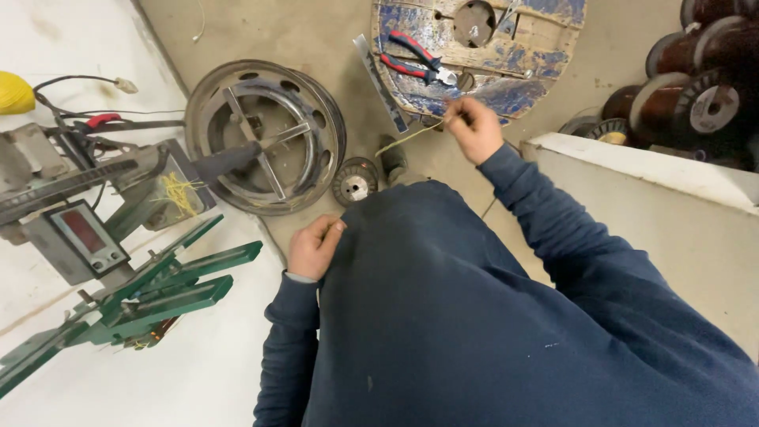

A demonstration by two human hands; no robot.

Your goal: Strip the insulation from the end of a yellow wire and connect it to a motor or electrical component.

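We pinch thin yellowish wire strand [407,139] in right hand [474,126], fingers closed on its end, arm raised, strand taut, perhaps for drawing out. Left hand [314,247] curled against our dark blue sweatshirt [443,316], contents unclear. Red-handled pliers [415,59] lie on worn blue-painted wooden cable reel [545,47] just beyond right hand.

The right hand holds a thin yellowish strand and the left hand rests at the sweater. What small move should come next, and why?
Probably bring the left hand up to the free lower end of the strand. The right hand pinches only its upper end, so the rest hangs slack toward the small spool on the floor.
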